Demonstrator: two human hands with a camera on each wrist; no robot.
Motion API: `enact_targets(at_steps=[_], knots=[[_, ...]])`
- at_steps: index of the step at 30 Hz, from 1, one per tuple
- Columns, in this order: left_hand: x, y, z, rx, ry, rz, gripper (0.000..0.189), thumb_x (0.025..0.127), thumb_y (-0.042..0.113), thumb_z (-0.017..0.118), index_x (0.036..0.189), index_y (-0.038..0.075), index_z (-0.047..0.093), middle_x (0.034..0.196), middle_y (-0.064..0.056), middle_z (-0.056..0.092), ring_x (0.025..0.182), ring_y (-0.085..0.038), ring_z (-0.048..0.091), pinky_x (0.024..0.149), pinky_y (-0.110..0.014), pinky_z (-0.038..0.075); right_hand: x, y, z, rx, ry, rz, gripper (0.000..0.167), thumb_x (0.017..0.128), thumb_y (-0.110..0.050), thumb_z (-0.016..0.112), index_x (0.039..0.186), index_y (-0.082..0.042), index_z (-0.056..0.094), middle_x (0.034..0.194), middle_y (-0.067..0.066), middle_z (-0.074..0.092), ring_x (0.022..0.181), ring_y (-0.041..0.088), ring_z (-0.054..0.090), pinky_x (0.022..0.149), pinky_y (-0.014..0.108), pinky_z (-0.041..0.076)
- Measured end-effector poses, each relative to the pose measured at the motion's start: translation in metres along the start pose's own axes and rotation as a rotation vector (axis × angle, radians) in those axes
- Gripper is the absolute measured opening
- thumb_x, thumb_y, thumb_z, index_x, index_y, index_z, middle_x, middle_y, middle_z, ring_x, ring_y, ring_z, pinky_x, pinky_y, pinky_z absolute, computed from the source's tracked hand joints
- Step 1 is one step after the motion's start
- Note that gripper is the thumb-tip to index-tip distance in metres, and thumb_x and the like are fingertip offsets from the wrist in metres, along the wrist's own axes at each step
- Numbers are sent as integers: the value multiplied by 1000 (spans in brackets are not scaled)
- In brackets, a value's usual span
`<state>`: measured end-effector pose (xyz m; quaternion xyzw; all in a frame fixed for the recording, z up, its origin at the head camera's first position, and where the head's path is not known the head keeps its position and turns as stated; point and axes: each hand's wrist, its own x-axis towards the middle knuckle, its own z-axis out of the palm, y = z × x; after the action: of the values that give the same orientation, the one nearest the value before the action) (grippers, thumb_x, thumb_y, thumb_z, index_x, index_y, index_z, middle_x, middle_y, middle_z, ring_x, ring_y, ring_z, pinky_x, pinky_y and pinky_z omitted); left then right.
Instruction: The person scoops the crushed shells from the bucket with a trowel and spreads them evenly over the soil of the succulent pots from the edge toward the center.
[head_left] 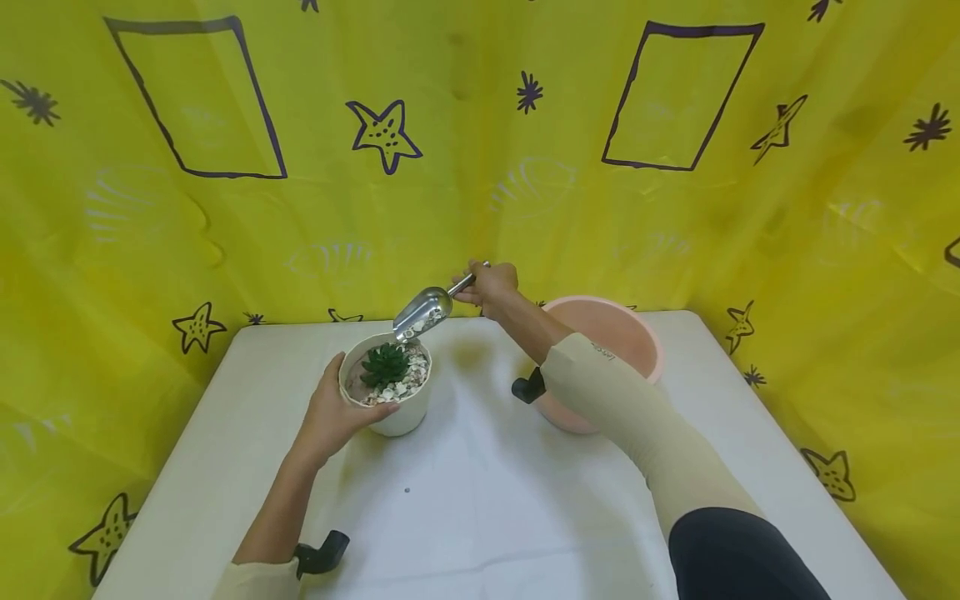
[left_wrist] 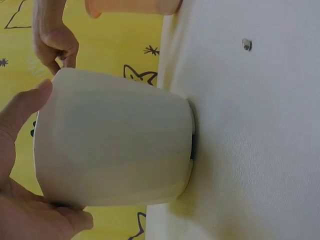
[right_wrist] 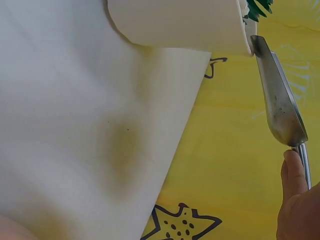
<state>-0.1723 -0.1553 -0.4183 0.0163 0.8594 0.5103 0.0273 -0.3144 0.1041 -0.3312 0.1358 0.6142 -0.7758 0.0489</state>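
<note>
A white flower pot (head_left: 398, 419) stands on the table with a green succulent (head_left: 385, 365) in it. Pale pebbles (head_left: 408, 382) cover the right and front part of the pot's top; greyish soil shows at the left. My left hand (head_left: 335, 410) grips the pot by its rim, thumb in front and fingers round the left side. My right hand (head_left: 491, 289) holds a metal scoop (head_left: 424, 313) by its handle. The scoop tilts down to the left with pebbles inside, its lip right at the pot's back rim.
A pink basin (head_left: 647, 337) stands at the right of the table, partly hidden behind my right forearm. One small pebble (head_left: 407, 490) lies on the white table (head_left: 480, 517) in front of the pot. A yellow patterned curtain (head_left: 465, 192) hangs behind and at both sides.
</note>
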Motion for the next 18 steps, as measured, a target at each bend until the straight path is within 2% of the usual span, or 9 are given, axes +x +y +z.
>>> enact_targets(at_steps=[5,13,18], knots=[[-1,-1,0,-40,-17,-18,125,83,28,91,167,0,2,169,-28,18,153,-49,22,120,-65,27,1,1,0,-8,6,-2,36,111,-18,55,131,12,58,122,29,70,109,38,72,78,35,63],[-11,10,14,31,127,-11,131,77,33,96,165,-4,7,165,-31,22,150,-51,27,119,-65,30,1,1,0,-11,10,-15,35,112,-18,55,130,12,58,122,29,70,109,38,73,76,33,63],[-12,14,17,74,159,-7,124,79,32,95,163,-8,14,163,-33,26,148,-53,30,118,-66,31,0,0,2,4,0,-30,34,112,-17,55,126,13,59,122,31,69,111,40,71,74,32,63]])
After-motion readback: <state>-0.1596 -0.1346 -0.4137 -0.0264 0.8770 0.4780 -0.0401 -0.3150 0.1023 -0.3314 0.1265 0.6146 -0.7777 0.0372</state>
